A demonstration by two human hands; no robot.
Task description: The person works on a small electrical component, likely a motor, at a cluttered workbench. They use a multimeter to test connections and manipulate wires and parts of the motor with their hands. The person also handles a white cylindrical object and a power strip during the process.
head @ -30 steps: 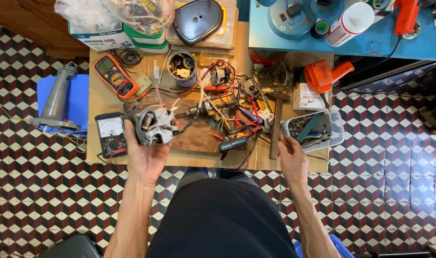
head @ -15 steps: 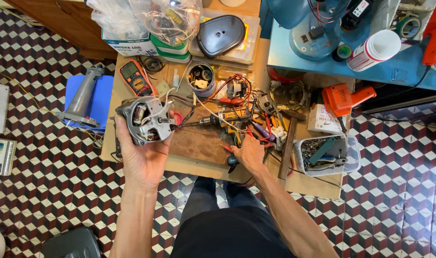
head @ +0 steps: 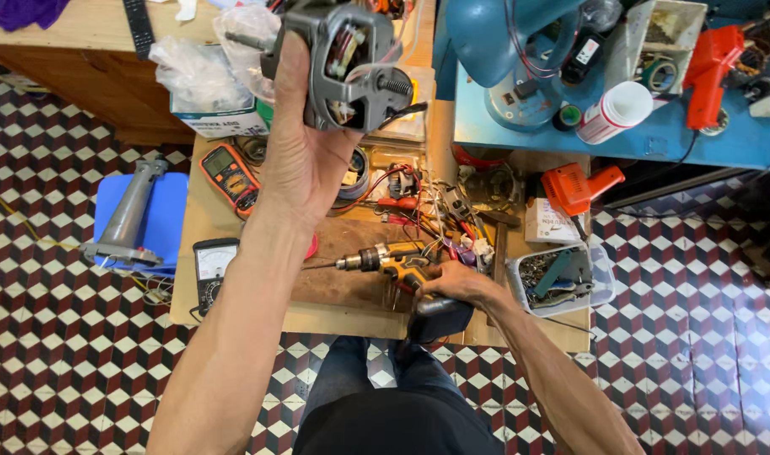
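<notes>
Holding a heavy grey motor [head: 344, 63] up at 12 o'clock, the left hand [head: 305, 156] is gripping one-handed — it could slip and drop — while the right hand [head: 452, 282] is grasping the yellow drill [head: 397, 263].

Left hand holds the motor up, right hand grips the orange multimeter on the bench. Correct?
Not quite. In the head view the right hand grips the yellow cordless drill, not the orange multimeter, which lies untouched. The left hand does hold the motor up.
</notes>
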